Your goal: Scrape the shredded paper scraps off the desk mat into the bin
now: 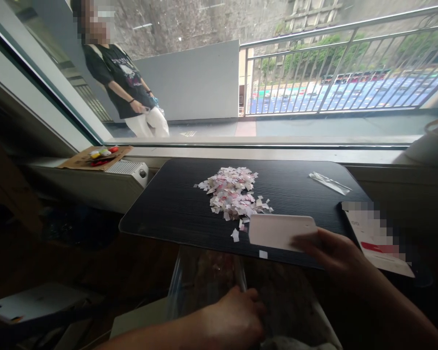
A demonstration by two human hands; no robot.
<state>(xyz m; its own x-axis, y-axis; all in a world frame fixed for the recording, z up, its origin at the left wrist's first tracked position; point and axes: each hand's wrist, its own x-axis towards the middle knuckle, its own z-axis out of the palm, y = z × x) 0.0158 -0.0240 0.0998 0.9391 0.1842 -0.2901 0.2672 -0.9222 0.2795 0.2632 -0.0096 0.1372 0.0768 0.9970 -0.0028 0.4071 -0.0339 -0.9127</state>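
Note:
A heap of small cut paper pieces (pixel 231 192), white and pinkish, lies on the black tabletop (pixel 168 199). My right hand (pixel 330 248) grips the right end of a flat white card (pixel 279 231) with rounded corners and a small hole. The card's left end is at the near side of the heap, low over the tabletop. Below the table's front edge, my left hand (pixel 237 311) is closed around the rim of a clear plastic container (pixel 204 277). Dim shapes show inside it, too dark to make out.
A clear plastic sleeve (pixel 329 183) lies at the table's back right. By the right edge rests a partly blurred white and red packet (pixel 377 243). Cardboard (pixel 95 158) with small colourful items sits on the left ledge. Behind the window stands a person (pixel 126 82).

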